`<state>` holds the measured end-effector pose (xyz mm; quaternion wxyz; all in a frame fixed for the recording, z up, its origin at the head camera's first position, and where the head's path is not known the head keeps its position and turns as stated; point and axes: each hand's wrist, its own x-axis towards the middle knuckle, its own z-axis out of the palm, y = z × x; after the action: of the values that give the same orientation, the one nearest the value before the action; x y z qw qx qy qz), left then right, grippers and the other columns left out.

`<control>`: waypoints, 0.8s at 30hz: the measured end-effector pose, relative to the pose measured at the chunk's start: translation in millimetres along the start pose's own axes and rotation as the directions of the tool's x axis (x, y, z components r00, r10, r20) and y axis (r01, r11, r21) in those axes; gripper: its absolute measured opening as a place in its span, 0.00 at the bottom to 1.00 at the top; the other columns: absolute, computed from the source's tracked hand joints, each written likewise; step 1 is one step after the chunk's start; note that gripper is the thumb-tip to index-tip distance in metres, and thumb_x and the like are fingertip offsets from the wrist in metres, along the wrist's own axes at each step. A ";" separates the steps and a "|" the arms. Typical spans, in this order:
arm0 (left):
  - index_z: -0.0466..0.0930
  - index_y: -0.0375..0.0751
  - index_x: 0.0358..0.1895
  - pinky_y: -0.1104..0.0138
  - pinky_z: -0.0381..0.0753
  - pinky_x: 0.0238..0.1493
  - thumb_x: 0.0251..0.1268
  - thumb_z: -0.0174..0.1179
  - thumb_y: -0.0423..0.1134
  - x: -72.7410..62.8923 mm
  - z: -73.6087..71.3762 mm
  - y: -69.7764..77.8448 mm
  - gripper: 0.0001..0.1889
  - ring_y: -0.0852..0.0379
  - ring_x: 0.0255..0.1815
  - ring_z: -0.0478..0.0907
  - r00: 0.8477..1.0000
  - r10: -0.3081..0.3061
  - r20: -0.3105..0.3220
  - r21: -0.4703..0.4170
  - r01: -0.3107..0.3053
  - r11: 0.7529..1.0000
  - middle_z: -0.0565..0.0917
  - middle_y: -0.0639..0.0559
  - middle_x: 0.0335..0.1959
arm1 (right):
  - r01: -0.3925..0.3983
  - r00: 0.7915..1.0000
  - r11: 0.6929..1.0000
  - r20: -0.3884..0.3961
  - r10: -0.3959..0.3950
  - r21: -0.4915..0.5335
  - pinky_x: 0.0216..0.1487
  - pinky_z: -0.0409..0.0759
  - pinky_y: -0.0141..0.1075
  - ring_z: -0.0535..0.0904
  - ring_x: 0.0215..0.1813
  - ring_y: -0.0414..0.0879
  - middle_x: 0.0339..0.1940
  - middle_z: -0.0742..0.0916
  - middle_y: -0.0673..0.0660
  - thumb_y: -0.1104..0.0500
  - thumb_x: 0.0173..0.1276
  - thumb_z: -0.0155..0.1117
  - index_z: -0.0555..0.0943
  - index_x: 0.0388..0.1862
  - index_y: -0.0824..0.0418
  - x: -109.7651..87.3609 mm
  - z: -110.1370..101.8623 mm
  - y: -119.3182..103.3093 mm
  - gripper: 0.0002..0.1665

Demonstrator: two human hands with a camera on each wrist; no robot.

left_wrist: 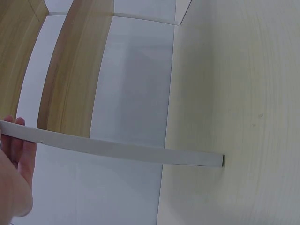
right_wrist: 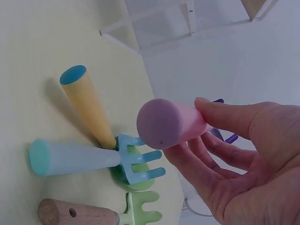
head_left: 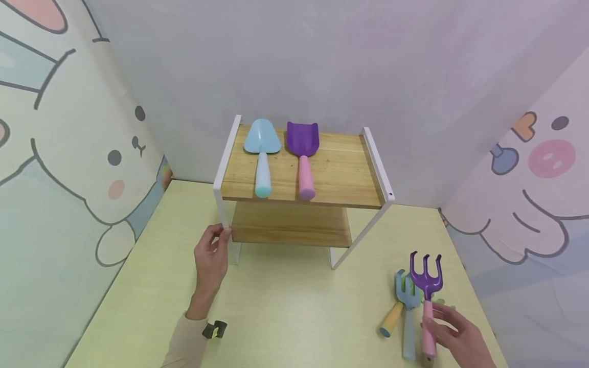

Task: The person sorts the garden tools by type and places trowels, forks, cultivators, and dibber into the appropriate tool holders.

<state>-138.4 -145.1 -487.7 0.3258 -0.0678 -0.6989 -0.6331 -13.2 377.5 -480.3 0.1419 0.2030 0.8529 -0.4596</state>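
Note:
My right hand (head_left: 457, 335) holds a toy garden fork (head_left: 428, 283) with purple tines and a pink handle, raised over the right side of the table. The right wrist view shows thumb and fingers round its pink handle (right_wrist: 161, 124). My left hand (head_left: 212, 260) grips the left leg of a two-tier shelf rack (head_left: 377, 166) with a white frame; in the left wrist view, fingers lie behind the white bar (left_wrist: 108, 146). On the upper board rest a light blue trowel (head_left: 262, 138) and a purple shovel (head_left: 302, 140) with a pink handle, side by side.
Below the held fork lie a light blue fork (right_wrist: 79, 157), a yellow-handled tool (right_wrist: 89, 105) whose green head is partly covered, and a green fork (right_wrist: 77, 214) with a wooden handle. The lower board (head_left: 290, 225) is wooden. Printed cloth walls (head_left: 322, 61) enclose the table.

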 end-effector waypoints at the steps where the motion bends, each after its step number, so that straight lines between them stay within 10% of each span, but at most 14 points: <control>1: 0.79 0.23 0.44 0.80 0.80 0.41 0.71 0.58 0.19 0.1 0.1 0.6 0.03 0.61 0.40 0.77 1.000 0.001 0.000 0.001 -0.001 1.000 0.81 0.29 0.35 | 0.012 1.000 1.000 -0.001 -0.012 -0.005 0.45 0.86 0.36 0.86 0.45 0.36 0.64 0.81 0.69 0.47 0.73 0.69 0.64 0.76 0.70 -1.8 0.3 -1.8 0.44; 24: 0.79 0.21 0.44 0.79 0.81 0.43 0.71 0.58 0.19 0.1 0.2 -0.6 0.04 0.62 0.40 0.77 1.000 -0.016 0.002 -0.011 0.017 1.000 0.80 0.28 0.36 | 0.237 0.967 0.964 -0.063 -0.246 -0.123 0.43 0.86 0.31 0.84 0.45 0.33 0.60 0.83 0.64 0.53 0.68 0.75 0.75 0.69 0.63 -21.9 15.5 -42.4 0.35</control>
<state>-138.8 -145.1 -488.2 0.3195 -0.0644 -0.6962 -0.6396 -13.4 338.8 -448.4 0.0627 0.1067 0.9011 -0.4156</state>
